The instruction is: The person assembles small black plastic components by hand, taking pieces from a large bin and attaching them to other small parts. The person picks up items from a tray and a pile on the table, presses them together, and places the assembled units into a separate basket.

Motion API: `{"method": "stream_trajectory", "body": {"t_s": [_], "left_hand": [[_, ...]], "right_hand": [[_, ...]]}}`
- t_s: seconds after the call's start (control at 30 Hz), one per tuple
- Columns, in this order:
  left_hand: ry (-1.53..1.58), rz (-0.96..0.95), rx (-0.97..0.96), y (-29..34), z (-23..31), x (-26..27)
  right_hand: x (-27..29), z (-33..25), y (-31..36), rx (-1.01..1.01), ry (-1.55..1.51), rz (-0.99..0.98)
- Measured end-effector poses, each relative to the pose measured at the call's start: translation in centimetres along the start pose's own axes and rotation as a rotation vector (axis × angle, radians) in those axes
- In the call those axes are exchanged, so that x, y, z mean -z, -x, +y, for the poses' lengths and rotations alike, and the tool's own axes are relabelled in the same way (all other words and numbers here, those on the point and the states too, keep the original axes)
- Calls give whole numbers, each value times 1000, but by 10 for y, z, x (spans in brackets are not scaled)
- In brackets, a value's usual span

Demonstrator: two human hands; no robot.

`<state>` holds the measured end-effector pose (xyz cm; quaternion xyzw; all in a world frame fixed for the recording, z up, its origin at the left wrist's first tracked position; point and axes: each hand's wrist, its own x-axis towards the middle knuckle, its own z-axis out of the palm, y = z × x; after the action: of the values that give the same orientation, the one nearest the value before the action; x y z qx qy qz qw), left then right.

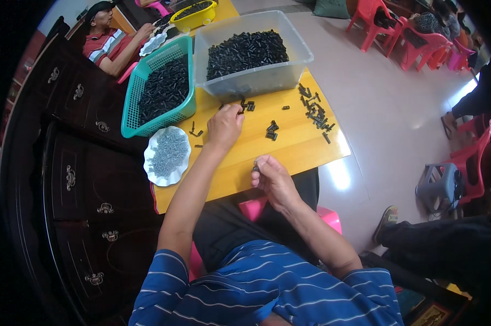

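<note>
My left hand [225,126] reaches across the yellow table, fingertips bent together at a small cluster of black plastic pieces [249,105] in front of the clear bin. Whether one of them is between those fingers is hidden. Nearer to me, my right hand [275,180] is closed in a pinch above the table's front edge. A tiny dark, greyish thing [256,168] shows at its fingertips, too small to name. Between and beyond the hands lie a little pile of short black tubes [272,130] and one lone tube [286,107].
A clear bin [254,77] and a green basket [157,127] hold many black pieces. Small silvery screws [169,154] fill a white scalloped plate [149,167]. Longer black parts [315,112] lie along the table's right edge. Another person [112,43] sits at the far left.
</note>
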<state>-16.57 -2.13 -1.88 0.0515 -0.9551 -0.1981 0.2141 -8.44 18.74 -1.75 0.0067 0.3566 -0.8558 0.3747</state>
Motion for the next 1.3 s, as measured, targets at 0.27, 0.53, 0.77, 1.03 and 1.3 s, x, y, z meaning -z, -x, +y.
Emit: {"method": "stream_trajectory", "body": {"t_s": [0.27,0.53,0.77,1.03,1.3], "left_hand": [[384,-131,58,17,17,29],[688,-308,190,67,28,68],[173,8,-44,38,4,38],[-16,8,-106,2,-6,2],[-93,-31,-121,1,-9,-2]], "right_hand": [[0,-1,1,-10,0,8],[1,1,-3,-20,-51,-15],[-2,-1,0,-16,20,6],[-3,-3,3,-20,29,10],[-2,-2,0,-29,13,-2]]}}
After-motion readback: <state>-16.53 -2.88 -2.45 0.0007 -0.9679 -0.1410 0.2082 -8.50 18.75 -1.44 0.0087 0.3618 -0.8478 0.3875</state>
